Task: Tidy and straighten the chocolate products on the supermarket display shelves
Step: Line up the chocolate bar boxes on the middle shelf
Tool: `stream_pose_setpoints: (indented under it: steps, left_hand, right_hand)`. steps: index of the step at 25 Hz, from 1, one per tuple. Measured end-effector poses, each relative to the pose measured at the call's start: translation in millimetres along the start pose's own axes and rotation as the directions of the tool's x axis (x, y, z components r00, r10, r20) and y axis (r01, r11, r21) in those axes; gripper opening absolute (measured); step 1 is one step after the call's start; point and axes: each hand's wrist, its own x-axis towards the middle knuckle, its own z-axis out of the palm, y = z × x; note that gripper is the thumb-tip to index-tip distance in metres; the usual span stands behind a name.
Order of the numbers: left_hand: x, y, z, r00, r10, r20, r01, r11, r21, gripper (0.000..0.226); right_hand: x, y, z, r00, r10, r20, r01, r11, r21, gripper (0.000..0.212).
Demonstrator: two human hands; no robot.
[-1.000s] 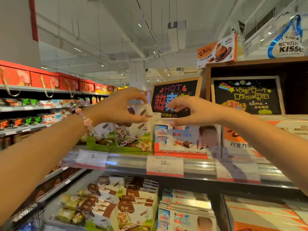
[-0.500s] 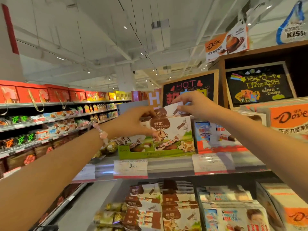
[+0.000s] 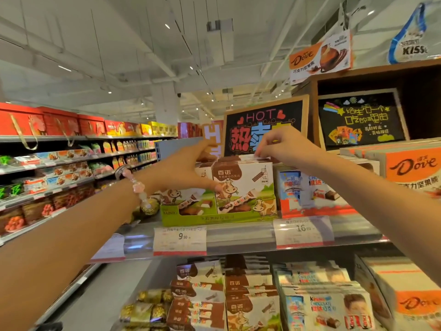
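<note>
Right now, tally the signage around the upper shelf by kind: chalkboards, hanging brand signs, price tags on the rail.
Chalkboard signs: 2
Hanging brand signs: 2
Price tags on the upper shelf rail: 3 (the leftmost partly hidden by the arm)
Total: 7

Hands: two, left hand (image 3: 181, 172) and right hand (image 3: 284, 145). Bead bracelet (image 3: 137, 185): one, on the left wrist. Green display tray (image 3: 214, 217): one, two rows of cow-print chocolate boxes (image 3: 243, 185) in it; boxes per row cannot be counted. Price tags (image 3: 180, 240) on the upper shelf rail: three legible or partly so. Chalkboard signs (image 3: 262, 125): two. Hanging Dove sign (image 3: 319, 58): one. Orange Dove cartons (image 3: 412, 166): two in view, one per shelf level.
</note>
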Motion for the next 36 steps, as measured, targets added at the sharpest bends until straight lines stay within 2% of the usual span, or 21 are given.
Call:
stream_pose_setpoints:
  steps: [1, 4, 5, 7, 9, 11, 14, 18, 21, 25, 28, 33, 36]
  left_hand:
    - [-1, 0, -1, 1.000, 0.010, 0.008, -0.010, 1.000, -0.007, 0.092]
    - [-2, 1, 1, 0.998, 0.064, -0.010, -0.064, 0.998, 0.008, 0.066]
    - [-1, 1, 1, 0.998, 0.066, -0.013, -0.066, 0.998, 0.008, 0.063]
    - [0, 2, -2, 0.996, 0.085, 0.018, -0.086, 0.996, 0.026, 0.061]
    - [0, -1, -11, 0.995, 0.039, 0.092, -0.046, 0.996, 0.075, 0.070]
    - [-3, -11, -23, 0.986, -0.101, 0.132, 0.083, 0.987, 0.137, 0.083]
    - [-10, -26, -29, 0.946, -0.220, 0.237, 0.202, 0.974, 0.101, 0.077]
    - [-13, -31, -20, 0.956, -0.253, 0.148, 0.274, 0.952, -0.140, 0.091]
    - [-12, -29, -18, 0.957, -0.256, 0.139, 0.279, 0.941, -0.190, 0.092]
    - [-13, -28, -20, 0.959, -0.242, 0.149, 0.268, 0.945, -0.188, 0.067]
    - [-17, -28, -20, 0.964, -0.215, 0.159, 0.251, 0.930, -0.268, 0.058]
    - [-15, -27, -14, 0.967, -0.251, 0.045, 0.255, 0.955, -0.150, 0.067]
    - [-17, -25, -16, 0.975, -0.220, 0.014, 0.221, 0.973, -0.073, 0.069]
  right_hand:
    - [0, 0, 2, 1.000, 0.004, 0.006, -0.003, 0.999, -0.032, 0.017]
    - [-1, -4, 5, 0.998, 0.017, 0.064, -0.014, 0.999, -0.044, 0.011]
    - [-2, -6, 4, 0.992, 0.014, 0.122, -0.007, 0.998, -0.056, 0.018]
    - [-3, -13, -1, 0.938, 0.060, 0.342, -0.008, 0.989, -0.150, 0.058]
    - [-1, -18, -5, 0.831, 0.176, 0.528, -0.020, 0.957, -0.289, 0.100]
    - [2, -18, -5, 0.776, 0.244, 0.582, -0.006, 0.925, -0.379, 0.111]
    - [6, -15, -3, 0.785, 0.233, 0.573, 0.011, 0.921, -0.389, 0.094]
    - [7, -18, -2, 0.783, 0.237, 0.574, 0.003, 0.923, -0.385, 0.080]
    - [7, -21, 2, 0.788, 0.218, 0.576, 0.002, 0.935, -0.355, 0.067]
    - [3, -25, 4, 0.800, 0.227, 0.556, -0.005, 0.928, -0.373, 0.071]
    - [3, -29, 6, 0.796, 0.210, 0.568, 0.014, 0.931, -0.364, 0.053]
    - [4, -26, 10, 0.820, 0.174, 0.545, 0.049, 0.927, -0.371, 0.051]
    - [2, -23, 11, 0.853, 0.114, 0.510, 0.092, 0.928, -0.362, 0.051]
